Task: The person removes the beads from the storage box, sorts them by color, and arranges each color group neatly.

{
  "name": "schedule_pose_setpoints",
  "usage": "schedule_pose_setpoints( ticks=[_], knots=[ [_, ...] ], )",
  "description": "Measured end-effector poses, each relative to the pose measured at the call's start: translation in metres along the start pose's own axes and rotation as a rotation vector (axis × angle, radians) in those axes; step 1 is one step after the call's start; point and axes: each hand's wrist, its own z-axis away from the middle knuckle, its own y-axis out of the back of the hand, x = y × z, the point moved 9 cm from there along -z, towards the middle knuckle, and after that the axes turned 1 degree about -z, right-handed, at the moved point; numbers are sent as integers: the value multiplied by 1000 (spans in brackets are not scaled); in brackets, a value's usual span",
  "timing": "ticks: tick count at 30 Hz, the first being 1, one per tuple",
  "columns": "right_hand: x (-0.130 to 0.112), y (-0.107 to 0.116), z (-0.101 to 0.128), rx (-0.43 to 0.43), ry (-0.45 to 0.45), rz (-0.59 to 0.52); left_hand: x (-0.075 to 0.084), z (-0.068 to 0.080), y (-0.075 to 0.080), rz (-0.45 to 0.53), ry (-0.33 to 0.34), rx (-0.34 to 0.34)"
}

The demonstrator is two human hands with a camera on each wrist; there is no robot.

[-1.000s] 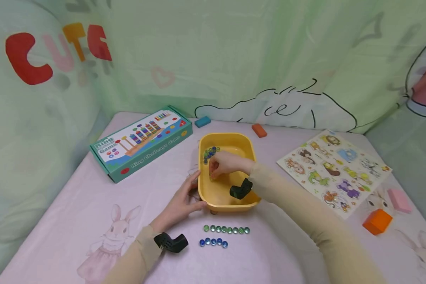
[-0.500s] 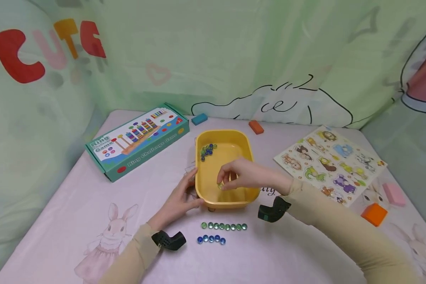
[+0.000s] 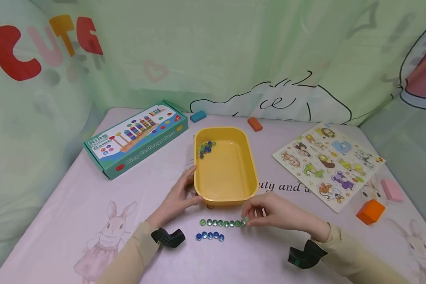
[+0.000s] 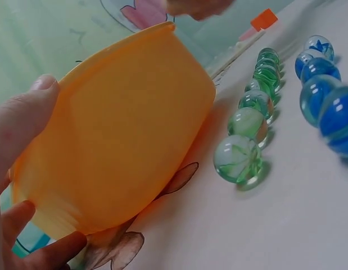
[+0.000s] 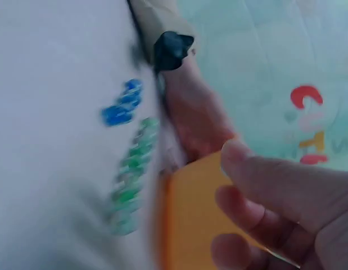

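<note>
Our right hand (image 3: 275, 214) has come out of the yellow tub (image 3: 224, 167) and now pinches a green marble (image 3: 246, 220) at the right end of the green marble row (image 3: 221, 223). Our left hand (image 3: 177, 197) grips the tub's near-left corner. Blue marbles (image 3: 210, 236) lie just below, on the pink bunny-print cloth (image 3: 74, 221).

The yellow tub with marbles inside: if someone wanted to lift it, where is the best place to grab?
Probably the yellow tub is best gripped by its long side rims, one from each flank. The left hand already grips its near-left corner. The rim is thin and rolled, and lifting it level keeps the marbles inside.
</note>
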Motion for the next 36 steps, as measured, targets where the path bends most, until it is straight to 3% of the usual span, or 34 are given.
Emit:
schedule_pose_setpoints(
  ticks=[4,9,11,15,23,27,31,36],
  knots=[
    [24,-6,9,60,-82,-6,15,3,1,3,2,-9],
    [46,-12,12,116,-146,3,1,1,-1,-2,15,7],
    [49,-14,12,124,-156,3,-9,-1,-2,0,20,13],
    [52,-17,12,130,-175,26,-14,-2,-2,5,2,18],
    [53,-21,11,117,-182,72,-4,1,-1,14,16,7],
    [51,-21,10,68,-194,67,-12,-1,-2,3,-10,19],
    [40,-16,7,-11,-199,149,-12,-1,-2,1,5,13],
    [13,-11,1,-207,-198,284,-13,-2,-4,12,20,3]
  ],
)
